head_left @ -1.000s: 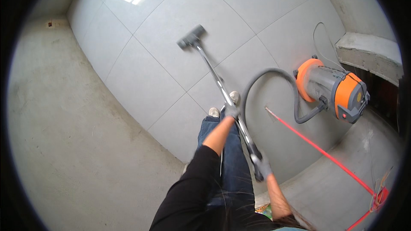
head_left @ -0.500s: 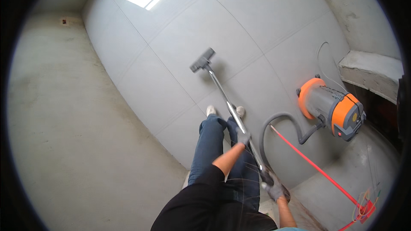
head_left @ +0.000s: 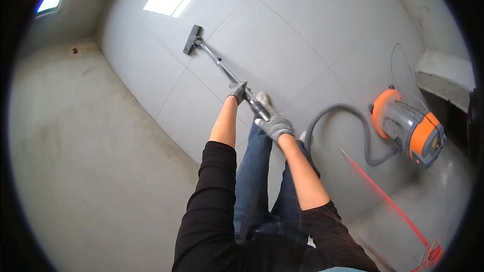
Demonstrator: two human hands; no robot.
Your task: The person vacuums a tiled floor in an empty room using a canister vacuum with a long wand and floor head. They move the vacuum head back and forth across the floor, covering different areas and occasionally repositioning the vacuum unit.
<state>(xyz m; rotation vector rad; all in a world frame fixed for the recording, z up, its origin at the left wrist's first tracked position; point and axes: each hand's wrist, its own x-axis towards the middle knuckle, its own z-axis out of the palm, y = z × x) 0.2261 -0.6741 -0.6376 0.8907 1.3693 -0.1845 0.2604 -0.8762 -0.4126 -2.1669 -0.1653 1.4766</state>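
A chrome vacuum wand (head_left: pixel 226 72) slants away from me to the far left, held in both gloved hands. My left hand (head_left: pixel 237 90) is closed around the tube partway along it. Behind it, my right hand (head_left: pixel 276 124) grips the dark handle end. The grey floor nozzle (head_left: pixel 192 40) lies against the pale tiles. From near the handle, a grey ribbed hose (head_left: pixel 335 108) loops right to an orange and grey canister vacuum (head_left: pixel 409 127). Part of the hose is hidden behind my right arm.
A red-handled tool (head_left: pixel 390 202) lies at the lower right. A bare concrete wall (head_left: pixel 101 156) runs along the left, and a concrete ledge (head_left: pixel 443 80) juts out at the right. My feet stand on large grey floor tiles (head_left: pixel 282 35).
Both hands have pushed the wand forward and left, so the nozzle sits farther away. My arms are more stretched out, and one foot has stepped forward. The view has shifted slightly.
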